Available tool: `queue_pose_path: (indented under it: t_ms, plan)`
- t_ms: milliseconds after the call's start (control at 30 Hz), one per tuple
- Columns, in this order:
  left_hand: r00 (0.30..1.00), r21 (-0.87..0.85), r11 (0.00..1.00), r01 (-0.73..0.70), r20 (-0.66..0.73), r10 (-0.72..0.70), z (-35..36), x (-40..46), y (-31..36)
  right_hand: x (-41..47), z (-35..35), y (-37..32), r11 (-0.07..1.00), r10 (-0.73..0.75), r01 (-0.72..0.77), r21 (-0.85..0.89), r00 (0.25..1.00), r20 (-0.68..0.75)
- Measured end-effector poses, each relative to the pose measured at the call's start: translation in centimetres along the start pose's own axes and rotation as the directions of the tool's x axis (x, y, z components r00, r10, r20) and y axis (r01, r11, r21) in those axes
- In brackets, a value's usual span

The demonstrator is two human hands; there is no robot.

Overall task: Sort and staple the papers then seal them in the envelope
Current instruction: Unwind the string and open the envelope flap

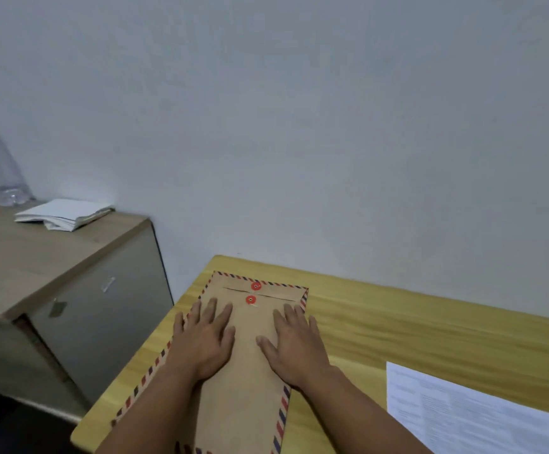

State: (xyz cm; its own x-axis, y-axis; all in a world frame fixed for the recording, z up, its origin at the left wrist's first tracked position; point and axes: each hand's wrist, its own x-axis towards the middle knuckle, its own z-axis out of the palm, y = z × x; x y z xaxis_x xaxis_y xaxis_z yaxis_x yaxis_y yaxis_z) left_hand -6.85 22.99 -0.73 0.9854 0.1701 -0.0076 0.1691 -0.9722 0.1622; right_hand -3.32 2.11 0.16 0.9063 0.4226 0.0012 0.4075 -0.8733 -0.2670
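Envelope (250, 355) lies flat on your yellow table (397, 322), its long axis running from 6 o'clock up to 12, flap end pointing away from you toward the wall (299, 126). The flap is folded down, and two red string buttons (253, 292) sit near that far end. Your left hand (202, 342) presses palm-down on the left half, fingers spread and gripping nothing; your right hand (296, 345) rests the same way on the right half. At 4 o'clock, a printed white sheet (463, 414) lies on the table, apart from the envelope. At 10 o'clock, a cabinet (53, 263) carries folded papers (63, 213)
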Motion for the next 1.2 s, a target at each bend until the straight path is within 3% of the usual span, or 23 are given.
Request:
queue_pose_path:
  t_ms: [467, 667, 867, 1067, 1200]
  plan:
    - [0.989, -0.007, 0.989, -0.145, 0.003, 0.145, 1.3, -6.7, 6.3, -9.1, -1.1, 3.5, 0.992, 0.112, -0.109, -0.069, 0.993, 0.038]
    - [0.991, -0.019, 0.991, -0.130, 0.015, 0.130, 1.5, -10.3, 8.7, -12.4, -2.5, 4.4, 0.989, 0.143, -0.139, -0.044, 0.986, 0.084]
    - [0.992, 0.017, 0.994, -0.110, 0.063, 0.109, 0.1, -9.1, 8.6, -10.0, -5.8, 3.2, 0.987, 0.161, -0.158, -0.040, 0.982, 0.100]
    - [0.966, 0.098, 0.961, -0.259, 0.016, 0.258, -1.1, -5.7, 6.6, -5.9, -6.1, 2.8, 0.993, 0.117, -0.115, -0.022, 0.988, 0.098]
    - [0.967, -0.011, 0.967, -0.256, -0.004, 0.256, -0.2, -3.8, 6.0, -3.9, -6.0, 2.7, 0.993, 0.106, -0.103, -0.055, 0.992, 0.067]
